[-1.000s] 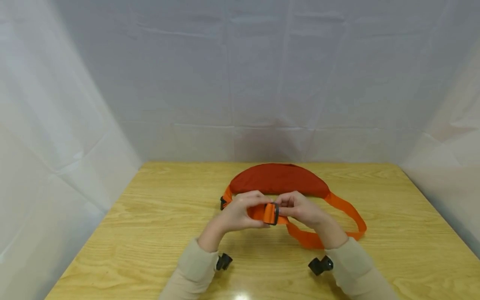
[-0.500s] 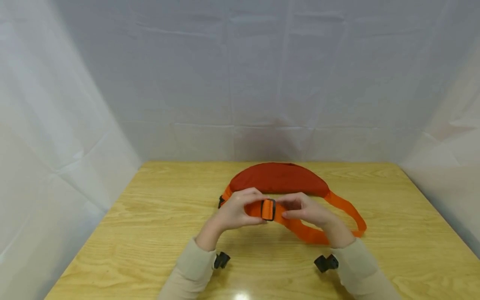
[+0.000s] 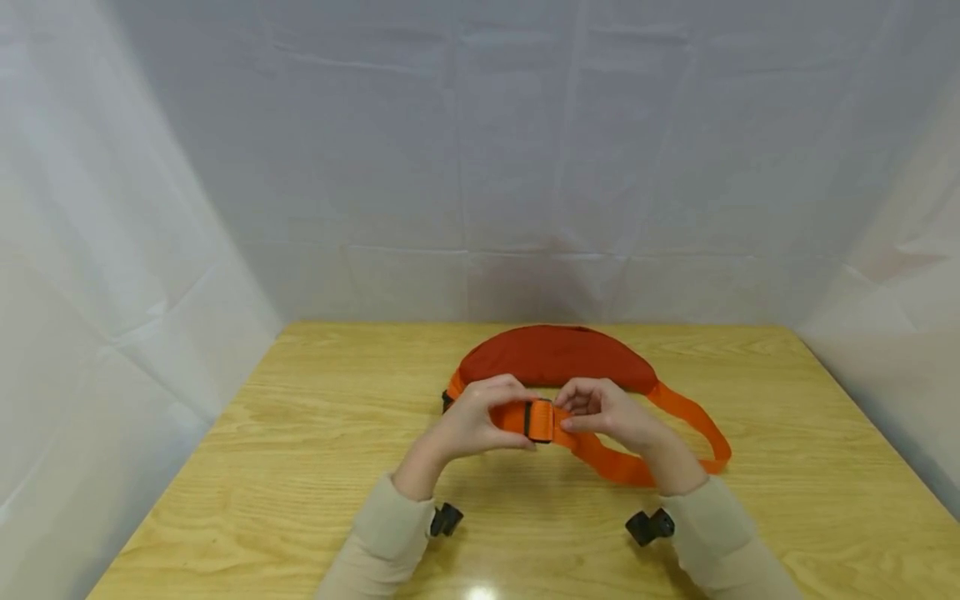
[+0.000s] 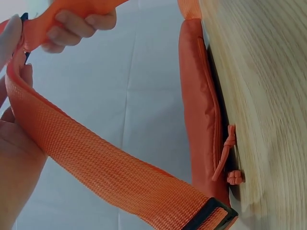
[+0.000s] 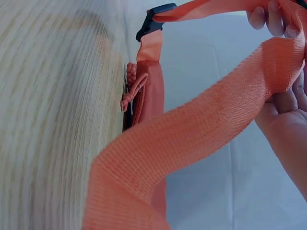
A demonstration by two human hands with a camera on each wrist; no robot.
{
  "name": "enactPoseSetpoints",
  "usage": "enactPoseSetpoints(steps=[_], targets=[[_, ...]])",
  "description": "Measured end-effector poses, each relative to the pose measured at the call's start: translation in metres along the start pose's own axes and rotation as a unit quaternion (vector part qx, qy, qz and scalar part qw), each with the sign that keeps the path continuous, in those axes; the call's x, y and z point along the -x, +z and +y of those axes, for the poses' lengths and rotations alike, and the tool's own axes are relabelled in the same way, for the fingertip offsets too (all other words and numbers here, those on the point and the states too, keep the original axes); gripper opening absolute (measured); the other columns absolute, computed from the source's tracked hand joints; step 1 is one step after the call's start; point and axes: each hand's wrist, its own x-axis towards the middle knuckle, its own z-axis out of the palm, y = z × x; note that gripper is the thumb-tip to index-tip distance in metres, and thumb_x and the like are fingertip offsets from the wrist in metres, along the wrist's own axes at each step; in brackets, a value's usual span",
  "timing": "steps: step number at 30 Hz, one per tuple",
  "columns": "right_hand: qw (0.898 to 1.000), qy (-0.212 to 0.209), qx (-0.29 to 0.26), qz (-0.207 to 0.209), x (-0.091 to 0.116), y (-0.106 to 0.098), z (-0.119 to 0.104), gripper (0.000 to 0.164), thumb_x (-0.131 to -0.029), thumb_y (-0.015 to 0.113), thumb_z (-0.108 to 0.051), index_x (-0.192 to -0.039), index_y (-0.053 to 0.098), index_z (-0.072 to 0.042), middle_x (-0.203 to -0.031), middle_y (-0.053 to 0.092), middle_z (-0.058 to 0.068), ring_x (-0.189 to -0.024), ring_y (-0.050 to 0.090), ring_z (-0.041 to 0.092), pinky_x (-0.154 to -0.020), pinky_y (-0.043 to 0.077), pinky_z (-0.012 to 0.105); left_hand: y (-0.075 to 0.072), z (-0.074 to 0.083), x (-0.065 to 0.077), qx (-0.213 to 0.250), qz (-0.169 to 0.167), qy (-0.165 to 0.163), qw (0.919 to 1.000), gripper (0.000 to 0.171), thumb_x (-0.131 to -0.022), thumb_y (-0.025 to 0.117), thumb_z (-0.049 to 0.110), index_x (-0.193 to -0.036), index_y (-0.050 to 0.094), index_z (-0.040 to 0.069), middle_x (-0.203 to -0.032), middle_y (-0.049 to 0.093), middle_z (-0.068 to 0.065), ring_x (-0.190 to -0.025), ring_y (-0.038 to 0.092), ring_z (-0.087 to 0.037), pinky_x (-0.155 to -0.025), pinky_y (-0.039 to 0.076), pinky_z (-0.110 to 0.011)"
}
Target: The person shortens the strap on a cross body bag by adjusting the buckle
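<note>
A red waist bag (image 3: 558,358) lies on the table, its orange strap (image 3: 622,472) looped in front. My left hand (image 3: 474,422) grips the strap's black slide adjuster (image 3: 528,420) between thumb above-and-below fingers, raised in front of the bag. Just to the right, my right hand (image 3: 617,415) pinches the strap beside the adjuster with thumb and index finger, its other fingers curled. In the left wrist view the strap runs from my left palm down to a black buckle (image 4: 211,216) near the bag. The right wrist view has strap webbing (image 5: 192,129) crossing before my right palm (image 5: 290,127).
The wooden table (image 3: 315,475) extends around the bag. White sheeting (image 3: 465,167) hangs behind it and on both sides. Black wrist-camera mounts (image 3: 651,527) stick out inside both cuffs. A knotted zipper pull (image 4: 229,146) hangs from the bag.
The adjuster has moved slightly upward and turned in my left hand. My right hand drew off to the right, then its fingers closed on the strap beside the adjuster.
</note>
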Motion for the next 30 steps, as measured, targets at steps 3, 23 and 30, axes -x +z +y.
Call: enactPoseSetpoints(steps=[3,23,30], targets=[[1.0,-0.003,-0.005,0.006,-0.001,0.002,-0.001,0.011,-0.083,0.057,0.003,-0.094,0.053,0.004,-0.08,0.056,0.005,-0.068,0.053,0.013,-0.064,0.048,0.025,0.002,0.0,0.0,0.01,-0.001,0.003,0.9999,0.05,-0.066,0.078,0.013,-0.11,0.059,-0.001,-0.093,0.056,-0.003,-0.08,0.049,-0.009,-0.067,0.045,-0.02],[0.998,0.0,0.038,0.051,0.007,0.0,-0.002,0.025,-0.082,0.062,-0.004,-0.107,0.059,-0.003,-0.1,0.059,0.005,-0.086,0.058,0.02,-0.072,0.049,0.033,-0.006,0.028,-0.005,0.0,0.044,-0.066,0.9968,0.045,-0.061,0.078,-0.001,-0.101,0.057,-0.007,-0.095,0.06,-0.017,-0.078,0.055,-0.022,-0.067,0.047,-0.024],[0.996,-0.005,0.031,0.078,0.007,-0.002,0.0,0.024,-0.081,0.06,0.001,-0.099,0.066,-0.014,-0.093,0.064,0.004,-0.079,0.061,0.02,-0.069,0.05,0.033,0.002,0.001,0.002,0.016,0.057,-0.021,0.998,0.049,-0.062,0.079,0.004,-0.105,0.059,-0.003,-0.099,0.061,-0.013,-0.084,0.056,-0.018,-0.07,0.047,-0.024]])
